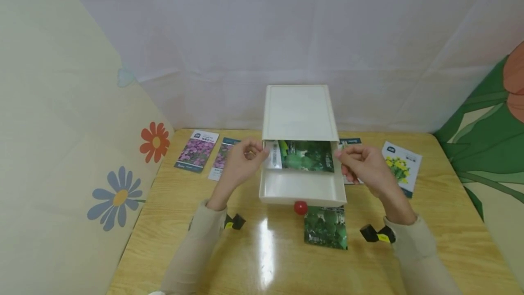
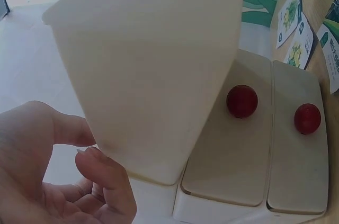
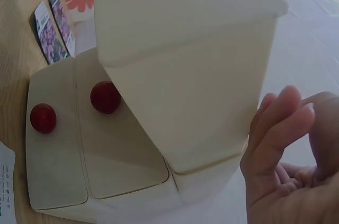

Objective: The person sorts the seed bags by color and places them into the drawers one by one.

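Observation:
A white cabinet (image 1: 299, 113) stands on the table, its top drawer (image 1: 303, 185) pulled out toward me. Inside that drawer lies a green seed packet (image 1: 307, 155), its back part under the cabinet top. At the drawer's left wall, my left hand (image 1: 245, 160) pinches the rim between thumb and curled fingers. My right hand (image 1: 364, 165) does likewise at the right wall. From below, the wrist views show the drawer's underside (image 2: 143, 91) beside the left fingers and the right hand (image 3: 286, 155). A red knob (image 1: 300, 207) sits on the drawer front.
Two lower drawers with red knobs (image 2: 242, 101) are closed. Another green packet (image 1: 325, 229) lies on the table before the cabinet. Purple-flower packets (image 1: 197, 151) lie to the left. To the right are a yellow-flower packet (image 1: 401, 167) and one partly behind my right hand.

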A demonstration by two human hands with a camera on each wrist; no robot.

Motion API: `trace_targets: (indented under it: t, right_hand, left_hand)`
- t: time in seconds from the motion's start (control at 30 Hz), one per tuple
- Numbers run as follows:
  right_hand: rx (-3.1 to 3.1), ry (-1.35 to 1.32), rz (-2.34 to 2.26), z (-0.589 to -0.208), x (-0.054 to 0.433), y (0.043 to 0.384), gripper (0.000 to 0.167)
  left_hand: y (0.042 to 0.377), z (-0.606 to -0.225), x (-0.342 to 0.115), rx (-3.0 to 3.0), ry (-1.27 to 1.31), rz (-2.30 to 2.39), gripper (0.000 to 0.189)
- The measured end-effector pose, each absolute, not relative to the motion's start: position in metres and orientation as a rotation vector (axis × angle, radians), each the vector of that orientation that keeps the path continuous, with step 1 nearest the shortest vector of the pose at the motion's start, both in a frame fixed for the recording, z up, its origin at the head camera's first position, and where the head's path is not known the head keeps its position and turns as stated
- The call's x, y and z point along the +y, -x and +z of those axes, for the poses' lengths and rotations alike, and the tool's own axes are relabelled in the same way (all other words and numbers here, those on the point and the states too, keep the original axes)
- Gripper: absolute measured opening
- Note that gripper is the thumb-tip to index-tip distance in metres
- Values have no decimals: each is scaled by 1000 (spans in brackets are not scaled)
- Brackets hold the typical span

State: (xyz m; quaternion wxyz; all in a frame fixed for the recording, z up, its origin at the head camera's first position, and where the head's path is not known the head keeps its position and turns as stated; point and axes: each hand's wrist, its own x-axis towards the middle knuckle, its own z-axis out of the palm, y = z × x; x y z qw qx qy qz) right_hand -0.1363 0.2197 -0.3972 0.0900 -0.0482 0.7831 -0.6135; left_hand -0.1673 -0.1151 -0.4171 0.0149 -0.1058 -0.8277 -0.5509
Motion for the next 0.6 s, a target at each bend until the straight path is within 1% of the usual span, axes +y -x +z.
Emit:
trace_targets:
  t: [0.27,0.6]
  right_hand:
    - [2345,169,-1842,-399,220,135,42]
    - [2366,175,-1884,-404,224,131,38]
  left_hand:
    - [165,-418,-114,-2568,306,-1710,15]
    - [162,-421,-116,-2536,268,-1766,16]
